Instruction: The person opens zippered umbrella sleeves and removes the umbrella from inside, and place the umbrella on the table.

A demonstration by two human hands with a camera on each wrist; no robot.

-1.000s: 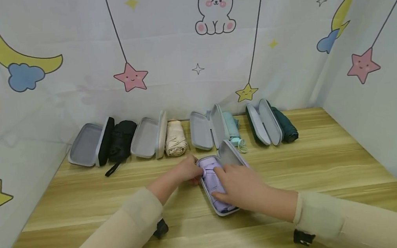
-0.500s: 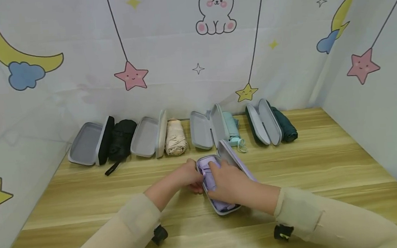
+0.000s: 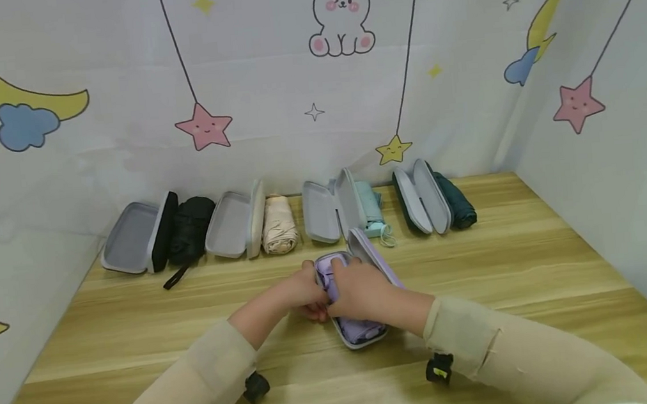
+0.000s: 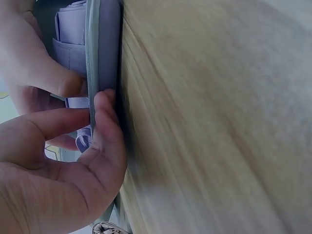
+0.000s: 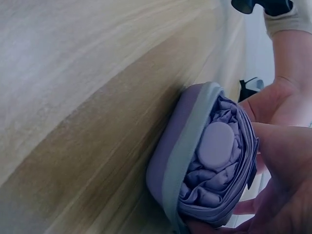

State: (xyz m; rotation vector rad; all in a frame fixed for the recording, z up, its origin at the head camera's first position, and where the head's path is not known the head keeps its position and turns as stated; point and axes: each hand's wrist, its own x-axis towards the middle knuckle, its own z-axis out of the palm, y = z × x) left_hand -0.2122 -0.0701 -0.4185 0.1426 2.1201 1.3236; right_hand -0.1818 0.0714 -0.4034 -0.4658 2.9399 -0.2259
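Note:
A purple folded umbrella lies in the lower half of an open lilac zip case near the table's middle. My left hand pinches the case's left rim; in the left wrist view its thumb and fingers lie on either side of the zipped edge. My right hand reaches over the umbrella and grips it, with the thumb on its left side. That hand hides much of the umbrella's middle. In the right wrist view, the umbrella's rounded end cap shows among bunched fabric.
Along the back stand several open cases with folded umbrellas beside them: a black umbrella, a beige umbrella, a mint umbrella and a dark green umbrella. A printed white curtain hangs behind the wooden table.
My right hand has shifted left and toward the far end of the purple umbrella. My left hand stays at the case's rim. The head view has turned slightly.

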